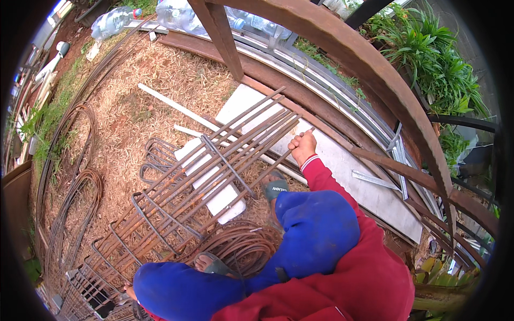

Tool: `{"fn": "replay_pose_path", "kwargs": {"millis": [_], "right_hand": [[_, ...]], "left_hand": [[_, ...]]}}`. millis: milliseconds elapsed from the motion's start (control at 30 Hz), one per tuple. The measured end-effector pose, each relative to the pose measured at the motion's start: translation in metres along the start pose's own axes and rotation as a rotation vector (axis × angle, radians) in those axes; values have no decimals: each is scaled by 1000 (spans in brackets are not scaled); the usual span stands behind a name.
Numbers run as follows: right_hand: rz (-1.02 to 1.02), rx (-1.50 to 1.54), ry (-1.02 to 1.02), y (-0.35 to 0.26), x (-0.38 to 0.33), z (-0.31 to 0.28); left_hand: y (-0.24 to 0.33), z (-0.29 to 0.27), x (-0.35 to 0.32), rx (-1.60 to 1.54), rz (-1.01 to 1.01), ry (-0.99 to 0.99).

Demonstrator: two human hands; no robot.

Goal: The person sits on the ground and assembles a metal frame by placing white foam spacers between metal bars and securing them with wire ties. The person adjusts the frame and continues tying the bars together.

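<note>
My right hand (303, 146) is closed in a fist round the end of a rusty rebar rod (272, 166). That rod slants down to the left, along the near side of a bundle of long rebar (235, 138). Dark bent-wire stirrups (227, 166) loop round the bundle at intervals. Only a little of my left hand (130, 290) shows past my left knee, beside the lower end of the bundle; most of its fingers are hidden. A white slab (231, 206) lies under the rods, and a long pale board (342, 170) is beneath my right hand.
Loose stirrups (155, 155) lie on the dry straw left of the bundle. A coil of rusty rod (251, 241) sits between my feet. A curved brown steel frame (396, 64) arches over the right side. Plastic bottles (179, 16) stand at the far edge; bent rods (88, 187) lie left.
</note>
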State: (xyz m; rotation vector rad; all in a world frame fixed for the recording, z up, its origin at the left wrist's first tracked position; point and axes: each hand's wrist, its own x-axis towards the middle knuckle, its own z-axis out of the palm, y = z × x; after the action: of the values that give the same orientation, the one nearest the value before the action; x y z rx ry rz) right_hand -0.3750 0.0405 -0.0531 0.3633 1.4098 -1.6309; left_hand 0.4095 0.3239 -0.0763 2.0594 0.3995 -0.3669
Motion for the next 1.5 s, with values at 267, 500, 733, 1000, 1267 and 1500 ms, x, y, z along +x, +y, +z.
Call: {"fn": "replay_pose_path", "kwargs": {"millis": [267,500,733,1000,1267,1500], "right_hand": [[-2,0,-58,0,-2,-6],[-255,-502,20,-31,18,-36],[-1208,-1383,-96,-67,19,7],[-1273,-2045,-702,-87,30,126],[-850,-2054,-976,-39,46,158],[-1419,-1575,-581,-45,33,134]], "left_hand": [[13,14,13,33,32,9],[20,25,21,88,64,23],[26,10,65,160,132,82],[104,21,-84,176,993,-440],[124,171,-164,780,1190,-967],[102,185,-146,849,1021,-1003]]}}
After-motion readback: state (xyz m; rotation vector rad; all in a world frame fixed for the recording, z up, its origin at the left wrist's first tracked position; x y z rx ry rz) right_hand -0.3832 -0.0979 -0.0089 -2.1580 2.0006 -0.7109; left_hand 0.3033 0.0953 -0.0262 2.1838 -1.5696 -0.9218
